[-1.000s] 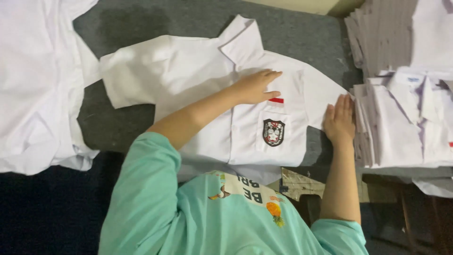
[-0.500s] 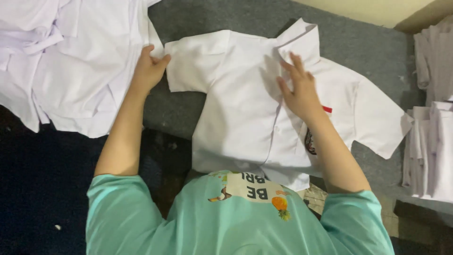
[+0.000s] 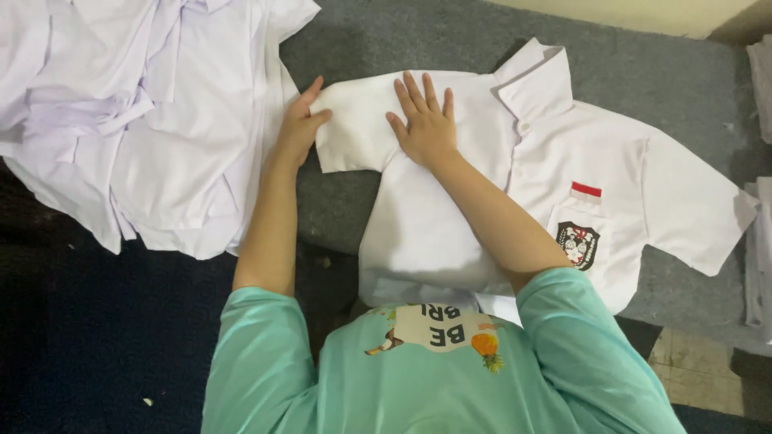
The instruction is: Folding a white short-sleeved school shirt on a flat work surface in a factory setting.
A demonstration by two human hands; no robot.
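Spread flat on the grey mat (image 3: 643,72), collar away from me, lies a white short-sleeved shirt (image 3: 450,241) with a chest badge (image 3: 577,243). My right hand (image 3: 425,124) presses open-palmed on its shoulder, gripping nothing; my left hand (image 3: 299,128) pinches the sleeve's (image 3: 354,120) outer edge, just left of the shirt. I judge the cloth light, soft and limp, best taken at sleeve hems and shoulder seams. Left of the shirt sits a heap of white garments (image 3: 137,120); right of it, a stack is cut off by the frame. The shirt's lower hem hides beneath my forearm and teal top.
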